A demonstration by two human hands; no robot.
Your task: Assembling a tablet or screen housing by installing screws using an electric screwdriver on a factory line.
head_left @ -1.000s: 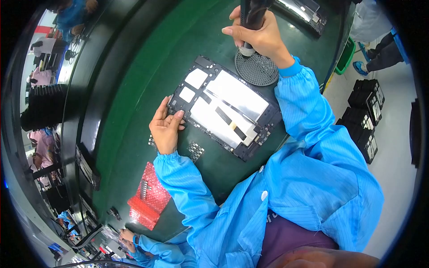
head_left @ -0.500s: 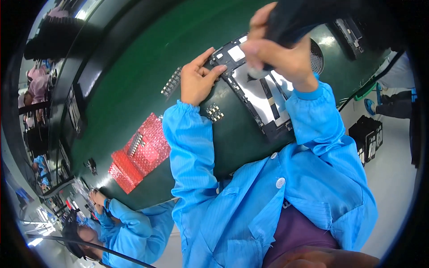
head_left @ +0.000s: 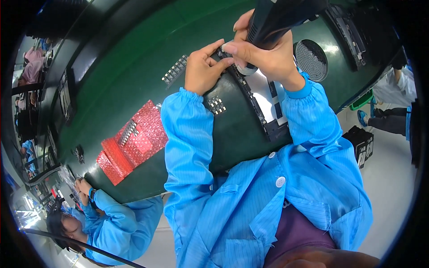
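Observation:
A black device housing (head_left: 251, 97) with a shiny silver-white inner panel (head_left: 264, 100) lies on the green table in front of me. My left hand (head_left: 201, 69) pinches its upper left edge between thumb and fingers. My right hand (head_left: 268, 56) is wrapped round a bulky black handheld power tool (head_left: 279, 22) with a ribbed body. The tool's pale rounded tip (head_left: 246, 69) is over the left side of the housing, close to my left thumb. My right hand and the tool hide the housing's upper part, and the contact point cannot be made out.
Left of the housing lie two small boards with rows of parts, one farther off (head_left: 174, 71) and one nearer (head_left: 216, 105). Red bubble wrap (head_left: 138, 138) carries another strip (head_left: 128, 132). A round mesh-patterned dish (head_left: 311, 60) and black housings (head_left: 346, 35) are at right. A co-worker (head_left: 118, 223) sits lower left.
My right hand and the tool have moved left and down, bringing the tip to the housing's left edge near my left fingers. The round dish shows more fully. My left hand keeps its grip.

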